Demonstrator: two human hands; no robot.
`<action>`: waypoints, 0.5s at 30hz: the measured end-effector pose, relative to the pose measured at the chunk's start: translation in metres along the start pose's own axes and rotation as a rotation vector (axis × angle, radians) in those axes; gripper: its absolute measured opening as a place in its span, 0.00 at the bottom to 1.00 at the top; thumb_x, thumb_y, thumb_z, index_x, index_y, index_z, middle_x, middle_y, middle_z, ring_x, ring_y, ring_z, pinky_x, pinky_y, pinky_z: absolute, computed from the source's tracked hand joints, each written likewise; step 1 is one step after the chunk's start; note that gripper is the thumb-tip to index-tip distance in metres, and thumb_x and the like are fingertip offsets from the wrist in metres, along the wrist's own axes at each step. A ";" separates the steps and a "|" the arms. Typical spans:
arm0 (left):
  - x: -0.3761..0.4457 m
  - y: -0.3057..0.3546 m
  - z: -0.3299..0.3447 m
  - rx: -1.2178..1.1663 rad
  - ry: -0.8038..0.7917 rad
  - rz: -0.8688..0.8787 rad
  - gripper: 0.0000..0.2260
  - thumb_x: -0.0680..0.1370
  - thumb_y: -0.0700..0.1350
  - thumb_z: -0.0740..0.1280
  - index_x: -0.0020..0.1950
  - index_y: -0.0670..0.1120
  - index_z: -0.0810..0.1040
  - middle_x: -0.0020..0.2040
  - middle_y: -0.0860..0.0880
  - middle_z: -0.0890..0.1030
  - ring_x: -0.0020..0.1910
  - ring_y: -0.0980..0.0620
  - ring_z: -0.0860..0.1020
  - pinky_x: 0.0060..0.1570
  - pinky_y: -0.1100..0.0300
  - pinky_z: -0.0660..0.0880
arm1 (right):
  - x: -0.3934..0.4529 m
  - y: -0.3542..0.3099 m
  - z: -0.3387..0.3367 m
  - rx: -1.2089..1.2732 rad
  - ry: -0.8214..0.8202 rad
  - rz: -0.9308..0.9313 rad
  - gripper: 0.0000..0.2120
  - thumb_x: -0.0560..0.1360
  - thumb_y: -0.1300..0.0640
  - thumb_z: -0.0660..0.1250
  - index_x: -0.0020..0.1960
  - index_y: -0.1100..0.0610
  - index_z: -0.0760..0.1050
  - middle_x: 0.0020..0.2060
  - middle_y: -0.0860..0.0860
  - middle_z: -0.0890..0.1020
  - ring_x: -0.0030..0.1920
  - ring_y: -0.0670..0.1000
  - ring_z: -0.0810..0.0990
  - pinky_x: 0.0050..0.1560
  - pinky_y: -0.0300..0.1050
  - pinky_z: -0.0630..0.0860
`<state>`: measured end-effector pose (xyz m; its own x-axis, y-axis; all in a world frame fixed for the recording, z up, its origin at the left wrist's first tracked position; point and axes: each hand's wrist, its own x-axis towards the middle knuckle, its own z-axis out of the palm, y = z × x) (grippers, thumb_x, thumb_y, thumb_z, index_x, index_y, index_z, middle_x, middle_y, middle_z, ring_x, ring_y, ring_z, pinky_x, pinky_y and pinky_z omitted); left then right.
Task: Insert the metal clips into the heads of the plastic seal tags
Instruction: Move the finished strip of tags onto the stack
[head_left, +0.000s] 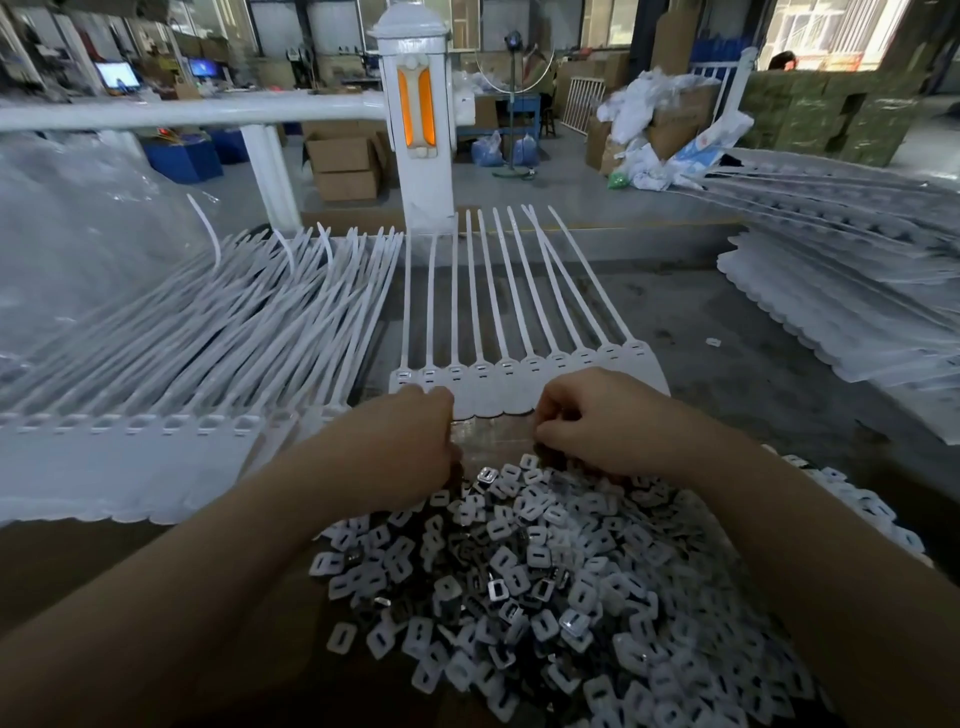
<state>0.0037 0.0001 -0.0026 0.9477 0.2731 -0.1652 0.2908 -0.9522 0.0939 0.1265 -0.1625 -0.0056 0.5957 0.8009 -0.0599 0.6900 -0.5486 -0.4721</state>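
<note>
A strip of white plastic seal tags (524, 384) lies flat in front of me, heads toward me and tails pointing away. A big heap of small white-and-metal clips (545, 582) covers the cardboard just below my hands. My left hand (410, 447) hovers with curled fingers at the left end of the strip, by the near edge of its heads; what it holds is hidden. My right hand (597, 421) is curled at the far edge of the clip heap, fingertips pinched together over the clips near the strip's lower edge.
A thick stack of white tag strips (171, 415) lies to the left, and more sheets are piled at the right (841, 322). A white post with orange reflectors (415, 114) stands behind the tags. Boxes and bags fill the workshop floor beyond.
</note>
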 end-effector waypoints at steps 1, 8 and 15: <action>-0.002 0.002 -0.001 -0.055 -0.027 0.025 0.07 0.81 0.53 0.61 0.52 0.50 0.71 0.47 0.53 0.73 0.42 0.57 0.72 0.39 0.61 0.70 | -0.001 -0.001 0.001 0.009 -0.012 -0.017 0.07 0.77 0.51 0.64 0.40 0.43 0.74 0.35 0.39 0.77 0.32 0.37 0.75 0.29 0.30 0.65; -0.014 -0.011 -0.019 -0.143 0.210 0.022 0.08 0.77 0.58 0.66 0.52 0.58 0.73 0.52 0.56 0.78 0.47 0.60 0.75 0.49 0.61 0.74 | -0.005 -0.007 0.003 0.115 -0.117 -0.113 0.04 0.75 0.51 0.68 0.41 0.45 0.77 0.36 0.42 0.82 0.34 0.39 0.80 0.35 0.35 0.72; -0.004 -0.089 -0.037 0.130 0.039 -0.498 0.25 0.75 0.69 0.61 0.43 0.46 0.74 0.43 0.47 0.79 0.44 0.49 0.78 0.57 0.46 0.74 | -0.007 -0.011 0.005 0.197 -0.152 -0.123 0.05 0.77 0.53 0.66 0.43 0.47 0.79 0.31 0.41 0.82 0.30 0.44 0.79 0.32 0.40 0.78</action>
<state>-0.0212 0.0892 0.0262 0.7035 0.7001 -0.1222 0.6914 -0.7140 -0.1105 0.1131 -0.1613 -0.0043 0.4334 0.8938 -0.1156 0.6516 -0.3994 -0.6449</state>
